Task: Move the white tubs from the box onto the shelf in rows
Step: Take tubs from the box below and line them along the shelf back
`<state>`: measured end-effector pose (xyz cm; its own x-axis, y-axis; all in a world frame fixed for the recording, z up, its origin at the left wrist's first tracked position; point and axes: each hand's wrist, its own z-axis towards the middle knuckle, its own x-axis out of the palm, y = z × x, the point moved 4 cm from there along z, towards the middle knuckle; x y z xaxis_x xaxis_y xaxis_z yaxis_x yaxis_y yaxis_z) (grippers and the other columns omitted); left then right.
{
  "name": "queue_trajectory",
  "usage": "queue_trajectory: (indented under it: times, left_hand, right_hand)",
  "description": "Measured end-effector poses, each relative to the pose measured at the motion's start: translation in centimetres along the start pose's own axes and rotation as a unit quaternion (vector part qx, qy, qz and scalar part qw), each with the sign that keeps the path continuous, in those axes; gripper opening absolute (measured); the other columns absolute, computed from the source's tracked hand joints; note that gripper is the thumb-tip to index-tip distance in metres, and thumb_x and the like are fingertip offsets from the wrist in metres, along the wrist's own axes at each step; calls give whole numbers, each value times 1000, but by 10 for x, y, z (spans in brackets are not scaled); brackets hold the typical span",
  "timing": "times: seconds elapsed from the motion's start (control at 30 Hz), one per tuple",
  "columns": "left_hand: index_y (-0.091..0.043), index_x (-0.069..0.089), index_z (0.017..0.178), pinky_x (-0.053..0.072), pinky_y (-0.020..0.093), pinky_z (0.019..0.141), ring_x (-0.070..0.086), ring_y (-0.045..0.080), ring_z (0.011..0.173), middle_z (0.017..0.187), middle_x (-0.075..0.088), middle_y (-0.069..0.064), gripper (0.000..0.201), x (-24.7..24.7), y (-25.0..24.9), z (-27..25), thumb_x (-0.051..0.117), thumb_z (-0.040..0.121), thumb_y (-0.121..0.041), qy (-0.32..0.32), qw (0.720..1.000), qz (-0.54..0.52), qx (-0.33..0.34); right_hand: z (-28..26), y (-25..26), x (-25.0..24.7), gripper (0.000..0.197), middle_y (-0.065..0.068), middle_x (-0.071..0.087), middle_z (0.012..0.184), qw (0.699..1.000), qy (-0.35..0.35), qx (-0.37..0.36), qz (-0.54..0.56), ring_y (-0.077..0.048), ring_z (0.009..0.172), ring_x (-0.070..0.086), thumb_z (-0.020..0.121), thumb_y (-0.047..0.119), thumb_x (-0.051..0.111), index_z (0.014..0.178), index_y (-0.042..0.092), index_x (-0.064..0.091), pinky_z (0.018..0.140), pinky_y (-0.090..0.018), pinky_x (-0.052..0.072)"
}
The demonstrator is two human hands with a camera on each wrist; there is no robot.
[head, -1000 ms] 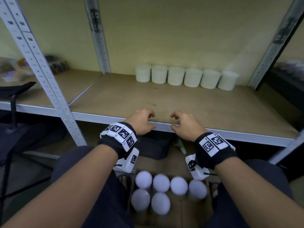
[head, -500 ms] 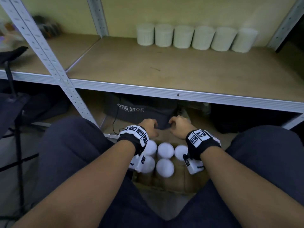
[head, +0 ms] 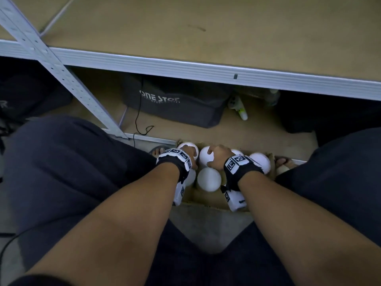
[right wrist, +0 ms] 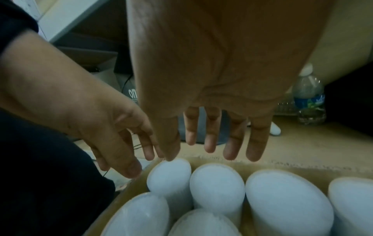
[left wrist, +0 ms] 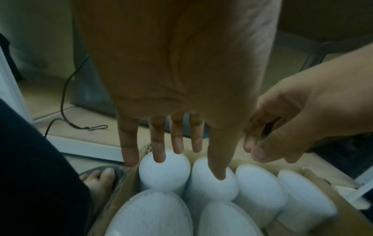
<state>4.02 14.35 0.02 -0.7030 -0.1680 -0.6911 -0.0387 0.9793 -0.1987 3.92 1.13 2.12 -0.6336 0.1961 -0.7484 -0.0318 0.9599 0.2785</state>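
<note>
The cardboard box [head: 208, 200] sits on the floor between the person's knees, just near of the lower shelf rail. White tubs [head: 209, 179] stand upright in it, packed side by side and touching: a far row against the far wall of the box and a near row of two at the left. The near right part of the box floor is bare cardboard. Above and beyond, the shelf [head: 226, 34] shows a wide stretch of bare brown board behind its pale metal front edge; a slanted metal post [head: 61, 73] crosses at the left. Under the shelf lie a dark bag [head: 175, 102], a black cord [head: 137, 120] and a water bottle [right wrist: 308, 95], all clear of the box.

The left hand [head: 188, 154] hangs over the far left corner of the box, fingers [left wrist: 158, 146] straight and spread. In its wrist view the fingertips reach down at the far left tub [left wrist: 164, 170], with the thumb at the top of the next tub [left wrist: 214, 177] to its right; whether they press on the lids cannot be told. It grips nothing.

The right hand [head: 217, 157] is over the far row just right of the left hand, fingers [right wrist: 210, 135] straight and parted, tips above the tubs and the far wall. Its thumb tip is at the edge of a far tub [right wrist: 169, 175]. It holds nothing.
</note>
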Motion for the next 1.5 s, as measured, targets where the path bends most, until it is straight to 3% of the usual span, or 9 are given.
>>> queue_trajectory:
  times: [0.1, 0.37, 0.5, 0.73, 0.83, 0.93, 1.17, 1.3, 1.5]
  left_hand:
    - [-41, 32, 134, 43, 54, 98, 43, 35, 130, 150, 31, 0, 79, 28, 19, 25, 70, 66, -51, 37, 998, 29, -29]
    - [-37, 13, 143, 39, 57, 99, 29, 40, 139, 156, 0, -7, 83, 51, 32, 16, 66, 80, -31, 75, 996, 46, -15]
    - [-27, 25, 138, 43, 51, 86, 36, 42, 129, 145, 15, 3, 74, 56, 24, 14, 69, 78, -25, 39, 997, 67, -4]
    - [-26, 44, 127, 35, 65, 97, 58, 37, 101, 135, 37, 11, 48, 75, 17, 24, 59, 82, -25, -83, 989, 121, -26]
    - [-32, 63, 108, 50, 60, 82, 62, 30, 62, 115, 62, 6, 58, 90, 21, 35, 78, 53, -37, -114, 983, 144, -14]
    - [-34, 67, 100, 52, 57, 80, 60, 27, 55, 108, 65, 4, 51, 94, 23, 40, 76, 49, -33, -160, 975, 151, -13]
    - [-29, 49, 125, 45, 48, 88, 60, 33, 89, 123, 48, 7, 56, 80, 13, 25, 68, 72, -32, -103, 982, 153, -40]
    - [-31, 41, 129, 46, 41, 75, 54, 35, 99, 125, 39, 6, 62, 70, 8, 17, 70, 74, -35, -83, 989, 120, -29]
    - [-32, 26, 137, 48, 53, 88, 33, 41, 127, 139, 22, 6, 86, 52, 6, 8, 76, 68, -36, -27, 998, 40, -37]
  right_hand:
    - [11, -2, 22, 55, -11, 40, 142, 999, 35, 12, -23, -32, 128, 45, 87, 32, 63, 136, 19, 44, 104, -39, 40]
    - [27, -15, 74, 77, -13, 27, 142, 993, 101, 44, -48, -46, 123, 41, 76, 44, 71, 141, 27, 33, 102, -48, 40]
    - [29, -15, 92, 83, -12, 13, 149, 995, 85, 35, -44, -43, 138, 19, 80, 47, 64, 147, 36, 17, 112, -50, 25]
    - [39, -11, 113, 101, -19, 0, 156, 991, 109, 56, 52, -47, 142, 15, 69, 35, 81, 150, 29, 21, 114, -57, 26]
    - [41, -10, 114, 101, -16, 8, 152, 994, 80, 68, 34, -48, 137, 23, 64, 33, 83, 146, 33, 24, 107, -56, 36]
    - [38, -7, 110, 99, -10, 18, 143, 996, 31, 78, -11, -44, 130, 30, 58, 32, 85, 140, 39, 28, 94, -49, 48]
    - [29, -5, 102, 84, -12, 19, 144, 998, 28, 62, -13, -45, 131, 29, 72, 28, 74, 142, 33, 28, 105, -46, 40]
    - [16, -3, 86, 79, -11, 21, 142, 998, 24, 50, -8, -44, 131, 30, 77, 39, 66, 144, 35, 25, 111, -48, 32]
    - [0, -3, 56, 75, -8, 12, 145, 996, 67, 56, -11, -43, 130, 28, 75, 40, 67, 139, 38, 29, 106, -57, 33]
